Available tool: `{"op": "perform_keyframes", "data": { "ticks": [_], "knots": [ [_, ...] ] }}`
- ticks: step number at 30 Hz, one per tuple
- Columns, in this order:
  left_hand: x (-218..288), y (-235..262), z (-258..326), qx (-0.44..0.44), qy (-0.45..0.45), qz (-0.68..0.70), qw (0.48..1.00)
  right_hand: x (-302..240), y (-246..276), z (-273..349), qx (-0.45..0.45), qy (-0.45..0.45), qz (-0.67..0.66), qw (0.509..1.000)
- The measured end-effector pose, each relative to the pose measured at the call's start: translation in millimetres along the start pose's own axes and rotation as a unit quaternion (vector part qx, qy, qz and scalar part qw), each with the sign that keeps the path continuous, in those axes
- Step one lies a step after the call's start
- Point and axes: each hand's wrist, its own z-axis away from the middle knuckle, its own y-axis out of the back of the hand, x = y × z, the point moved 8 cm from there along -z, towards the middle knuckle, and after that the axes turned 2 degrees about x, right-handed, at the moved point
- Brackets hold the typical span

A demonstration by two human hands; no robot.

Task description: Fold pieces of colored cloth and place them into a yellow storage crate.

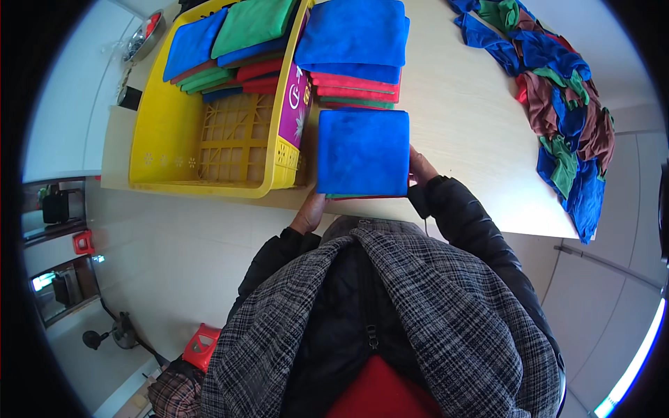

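A squared stack of folded cloths (364,152), blue on top with green and red edges peeping out below, is at the table's near edge. My left hand (309,212) grips its near left corner, most of the fingers hidden beneath or behind it. On the opposite side, my right hand (421,167) presses against the right edge, its fingertips partly covered by the stack. Just beyond lies a taller pile of folded cloths (352,35) in blue, red and green. Left of both stands a yellow plastic basket (164,150) with folded cloths (252,26) stacked in its far half.
Loose crumpled cloths (557,104) in blue, green and brown trail along the right side of the pale table (467,139). A metal bowl (148,36) sits beyond the basket at the far left. A red stool (202,346) stands on the floor at lower left.
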Motion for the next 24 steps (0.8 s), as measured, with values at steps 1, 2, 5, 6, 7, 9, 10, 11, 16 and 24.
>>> {"op": "perform_keyframes", "data": {
  "ticks": [1,2,5,6,7,9,10,11,16,24],
  "knots": [
    [0.1,-4.6,2.0,-0.002,0.015,-0.012,1.0,6.2,15.6,17.5,0.063,-0.028,0.049,0.996],
    [3.3,-7.5,4.1,-0.003,0.018,-0.012,1.0,8.3,29.4,34.1,0.126,-0.055,0.097,0.986],
    [32.9,-7.3,6.3,0.102,-0.019,0.157,0.982,21.3,62.6,50.7,0.196,-0.029,0.056,0.979],
    [43.9,-11.3,10.2,0.107,-0.016,0.157,0.982,13.2,47.8,58.6,0.205,-0.019,0.039,0.978],
    [64.8,-16.8,11.2,0.096,-0.063,0.12,0.986,4.5,32.8,66.5,0.214,-0.009,0.021,0.977],
    [95.3,-33.0,12.3,0.078,-0.105,0.08,0.988,-7.8,10.5,84.4,0.23,0.003,-0.001,0.973],
    [107.7,-40.3,11.0,0.086,-0.121,-0.012,0.989,-12.7,0.3,88.3,0.209,0.017,-0.005,0.978],
    [119.5,-48.1,8.2,0.093,-0.139,-0.104,0.98,-20.5,-8.5,90.7,0.188,0.033,-0.008,0.982],
    [123.3,-43.0,6.3,0.174,-0.185,-0.402,0.88,-47.3,-46.5,106.5,0.178,0.148,-0.031,0.972],
    [101.8,-34.6,-7.3,0.148,-0.153,-0.4,0.891,-22.9,-44.6,85.8,0.17,0.148,-0.135,0.965]
  ]
}}
